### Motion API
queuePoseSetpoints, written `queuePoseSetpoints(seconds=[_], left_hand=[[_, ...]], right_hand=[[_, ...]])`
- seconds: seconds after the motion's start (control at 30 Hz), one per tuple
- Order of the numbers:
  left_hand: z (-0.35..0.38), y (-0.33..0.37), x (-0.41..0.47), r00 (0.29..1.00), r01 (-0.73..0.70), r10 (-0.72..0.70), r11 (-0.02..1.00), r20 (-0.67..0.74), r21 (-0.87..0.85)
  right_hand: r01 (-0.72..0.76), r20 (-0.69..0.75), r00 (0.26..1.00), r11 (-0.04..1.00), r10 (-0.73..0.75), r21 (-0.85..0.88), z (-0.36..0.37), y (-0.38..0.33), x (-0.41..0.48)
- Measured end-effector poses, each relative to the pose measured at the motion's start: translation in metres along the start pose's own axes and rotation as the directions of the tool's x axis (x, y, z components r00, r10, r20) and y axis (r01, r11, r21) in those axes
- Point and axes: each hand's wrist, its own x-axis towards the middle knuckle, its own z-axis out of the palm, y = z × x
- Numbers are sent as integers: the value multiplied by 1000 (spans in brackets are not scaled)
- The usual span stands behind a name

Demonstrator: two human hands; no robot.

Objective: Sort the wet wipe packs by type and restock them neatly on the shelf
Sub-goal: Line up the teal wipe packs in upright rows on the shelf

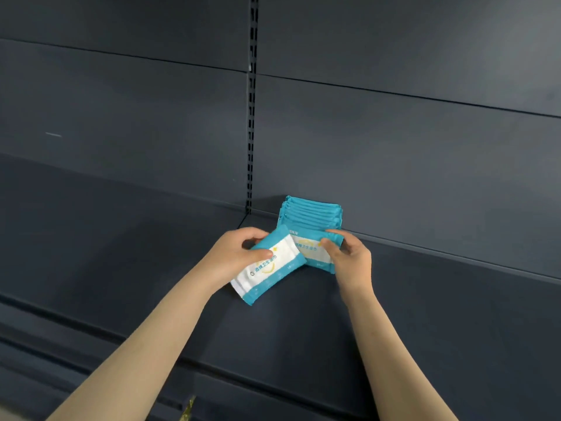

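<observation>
My left hand (235, 253) pinches a tilted teal-and-white wipe pack (268, 264) just left of the row (311, 215) standing against the shelf's (425, 299) back edge. My right hand (349, 253) grips the front pack (312, 252), steadying the row. I judge I'm mid-restock; next, stand the loose pack upright, flush in front.

A dark blue-grey metal back wall (121, 101) fills the view, made of wide flat panels with thin seams running across. A slotted upright post (250, 117) splits it down the middle. Soft light brightens the upper right. At the bottom edge, something small and yellowish (188, 407) shows, perhaps a tag.
</observation>
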Motion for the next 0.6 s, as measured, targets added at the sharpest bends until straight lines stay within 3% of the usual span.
queuePoseSetpoints(seconds=[0.1,0.2,0.27,0.33,0.43,0.53,0.6], left_hand=[[6,8,26,983,-181,179,943,34,278],[19,11,47,925,-349,375,779,60,521],[29,11,56,859,-446,507,674,69,589],[37,5,59,802,-481,597,633,14,607],[36,-11,57,779,-439,621,638,-86,632],[21,-27,53,862,-394,504,739,-60,547],[10,-32,52,913,-354,406,833,-34,425]], right_hand=[[32,-62,998,997,-27,69,0,2,-2],[29,-82,996,996,-22,86,-8,3,-3],[18,-51,999,999,-16,39,-15,6,-4],[16,-12,1000,999,-16,44,-21,9,-6],[38,38,999,999,-37,-26,-25,11,-11],[41,22,999,978,-37,-203,-20,16,-9],[41,-18,999,971,-47,-234,-16,20,-7]])
